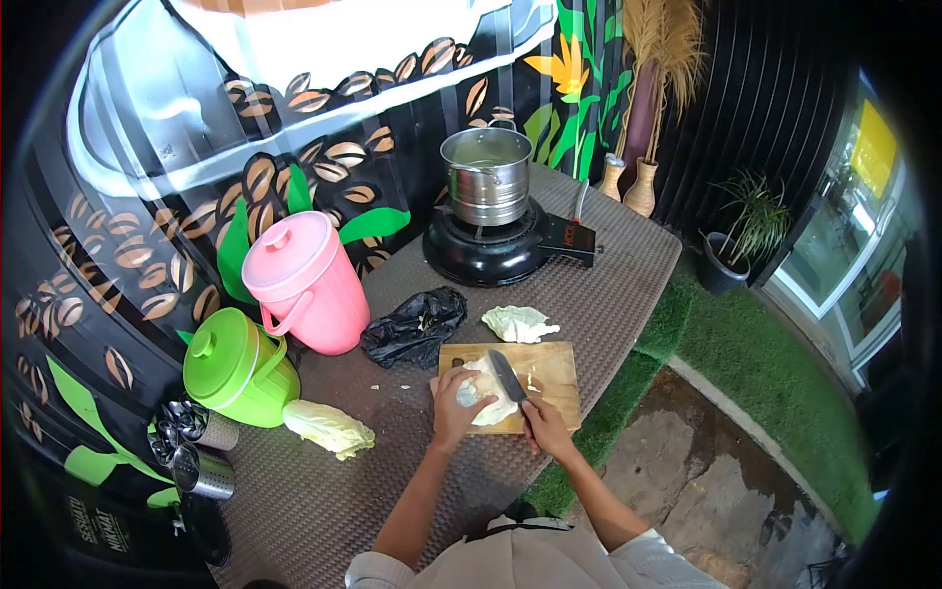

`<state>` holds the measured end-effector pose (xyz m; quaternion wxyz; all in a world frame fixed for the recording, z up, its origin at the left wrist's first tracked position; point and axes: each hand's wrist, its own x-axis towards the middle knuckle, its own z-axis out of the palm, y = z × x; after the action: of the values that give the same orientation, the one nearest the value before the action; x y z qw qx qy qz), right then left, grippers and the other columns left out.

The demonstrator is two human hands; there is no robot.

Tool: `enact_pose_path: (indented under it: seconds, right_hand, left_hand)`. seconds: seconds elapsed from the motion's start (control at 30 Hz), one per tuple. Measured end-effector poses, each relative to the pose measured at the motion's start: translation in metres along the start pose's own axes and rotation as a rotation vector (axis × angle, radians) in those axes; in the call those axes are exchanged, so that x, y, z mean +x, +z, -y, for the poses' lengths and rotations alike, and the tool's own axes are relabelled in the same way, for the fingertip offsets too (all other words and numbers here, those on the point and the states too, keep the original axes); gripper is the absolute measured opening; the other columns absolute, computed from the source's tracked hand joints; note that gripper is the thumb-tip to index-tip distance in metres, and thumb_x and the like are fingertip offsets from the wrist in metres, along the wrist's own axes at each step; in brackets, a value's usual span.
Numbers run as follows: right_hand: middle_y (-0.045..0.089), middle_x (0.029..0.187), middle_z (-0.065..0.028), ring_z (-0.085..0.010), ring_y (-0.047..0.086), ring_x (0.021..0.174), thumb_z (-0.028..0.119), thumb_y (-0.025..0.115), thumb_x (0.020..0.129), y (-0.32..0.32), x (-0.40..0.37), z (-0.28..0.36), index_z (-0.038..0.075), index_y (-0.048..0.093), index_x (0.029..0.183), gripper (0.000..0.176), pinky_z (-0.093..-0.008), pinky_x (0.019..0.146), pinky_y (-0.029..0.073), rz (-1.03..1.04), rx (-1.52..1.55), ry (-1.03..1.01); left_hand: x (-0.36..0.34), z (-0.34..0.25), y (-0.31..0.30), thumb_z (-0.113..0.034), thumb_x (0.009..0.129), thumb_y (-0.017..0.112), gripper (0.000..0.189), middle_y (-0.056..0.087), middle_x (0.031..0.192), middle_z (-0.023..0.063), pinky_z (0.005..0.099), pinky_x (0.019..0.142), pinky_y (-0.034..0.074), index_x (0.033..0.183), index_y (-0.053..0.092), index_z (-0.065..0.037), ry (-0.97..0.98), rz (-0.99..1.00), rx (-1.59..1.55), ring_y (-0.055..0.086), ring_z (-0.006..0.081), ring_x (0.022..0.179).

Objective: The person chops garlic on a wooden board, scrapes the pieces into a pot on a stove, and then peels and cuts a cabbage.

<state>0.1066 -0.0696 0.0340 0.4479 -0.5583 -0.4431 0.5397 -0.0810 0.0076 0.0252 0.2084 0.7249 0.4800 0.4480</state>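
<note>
A pale cabbage piece [488,407] lies on the wooden cutting board [557,368]. My left hand [455,404] presses on its left side, fingers bent over it. In my right hand [546,426] is the handle of a knife; the dark broad blade [506,376] rests against the right side of the cabbage and points up and away. Small pale bits lie on the board to the right of the blade. Just beyond the board is a loose cabbage leaf [518,324]. Another pale green cabbage piece [330,429] lies on the table to the left.
A steel pot [486,182] stands on a black portable stove [481,253] at the back. Left of the board are a crumpled black bag [416,328], a pink lidded container [312,294], a green one [238,373] and metal utensil holders [202,471]. The table's edge [628,346] runs along the right.
</note>
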Motion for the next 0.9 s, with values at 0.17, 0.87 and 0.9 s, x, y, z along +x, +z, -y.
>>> enact_pose_path:
  seconds: [0.17,0.87,0.9]
  right_hand:
    - [0.050,0.053,-0.0060,-0.0152,0.048,0.036,0.024,0.043,0.102,0.006,-0.006,-0.041,0.000,0.055,0.087,0.031,-0.0307,0.036,0.039,-0.199,-0.232,-0.083]
    - [0.054,0.056,-0.0057,-0.0170,0.051,0.041,0.036,0.048,0.099,-0.057,-0.033,0.062,-0.005,0.064,0.090,0.044,-0.0323,0.039,0.042,0.173,-0.499,0.189]
    - [0.049,0.055,-0.0009,-0.0102,0.043,0.036,0.035,0.046,0.101,-0.060,-0.030,0.059,-0.004,0.062,0.092,0.043,-0.0259,0.032,0.035,0.207,-0.426,0.218]
  left_hand:
    - [-0.005,0.012,-0.005,-0.027,0.058,0.092,0.064,0.058,0.125,0.0079,0.0416,0.101,0.038,0.115,0.066,-0.010,0.068,0.046,-0.012,0.045,0.0294,0.119]
    - [-0.010,0.019,0.004,-0.028,0.057,0.092,0.069,0.051,0.135,0.0097,0.0433,0.105,0.038,0.116,0.062,-0.010,0.056,0.101,-0.096,0.046,0.0316,0.124]
    - [-0.008,0.020,0.004,-0.027,0.056,0.092,0.070,0.051,0.135,0.0101,0.0429,0.106,0.038,0.117,0.062,-0.010,0.064,0.117,-0.120,0.046,0.0313,0.125]
